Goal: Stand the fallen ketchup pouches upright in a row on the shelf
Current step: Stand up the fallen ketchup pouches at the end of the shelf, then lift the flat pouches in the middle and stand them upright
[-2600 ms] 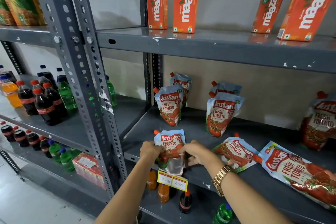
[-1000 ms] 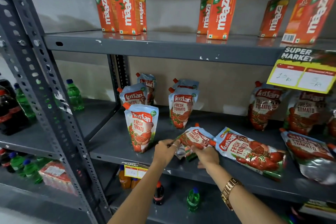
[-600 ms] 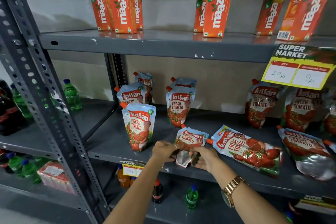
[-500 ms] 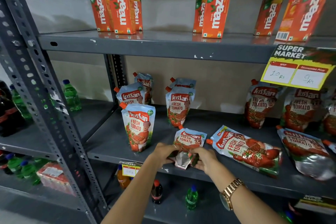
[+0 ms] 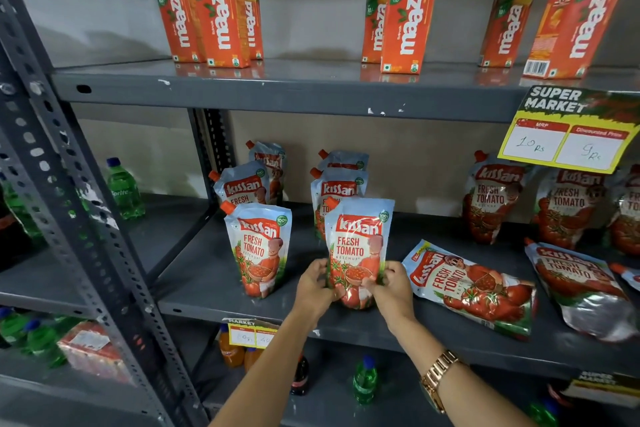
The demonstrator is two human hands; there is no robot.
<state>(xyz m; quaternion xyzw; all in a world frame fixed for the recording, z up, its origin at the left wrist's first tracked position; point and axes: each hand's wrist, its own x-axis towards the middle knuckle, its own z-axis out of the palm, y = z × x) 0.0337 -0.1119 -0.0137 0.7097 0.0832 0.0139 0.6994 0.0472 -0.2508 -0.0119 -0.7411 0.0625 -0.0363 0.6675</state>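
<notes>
A Kissan ketchup pouch (image 5: 358, 246) stands upright near the front of the grey middle shelf (image 5: 207, 302). My left hand (image 5: 313, 288) grips its lower left side and my right hand (image 5: 393, 288) grips its lower right side. Another pouch (image 5: 259, 246) stands upright just to its left. More upright pouches (image 5: 339, 184) stand behind in two short columns. To the right, a larger pouch (image 5: 474, 288) lies flat, and a second fallen pouch (image 5: 581, 291) lies further right.
Large upright pouches (image 5: 495, 198) line the back right under a hanging price tag (image 5: 568, 135). Maaza juice cartons (image 5: 221, 14) stand on the top shelf. A perforated steel post (image 5: 69, 204) rises at left, with soda bottles (image 5: 124, 187) beyond and bottles (image 5: 363, 378) on the shelf below.
Both hands have lifted the small fallen pouch from lying flat to upright, setting it in line with the standing pouch on the left. The camera has moved closer.
</notes>
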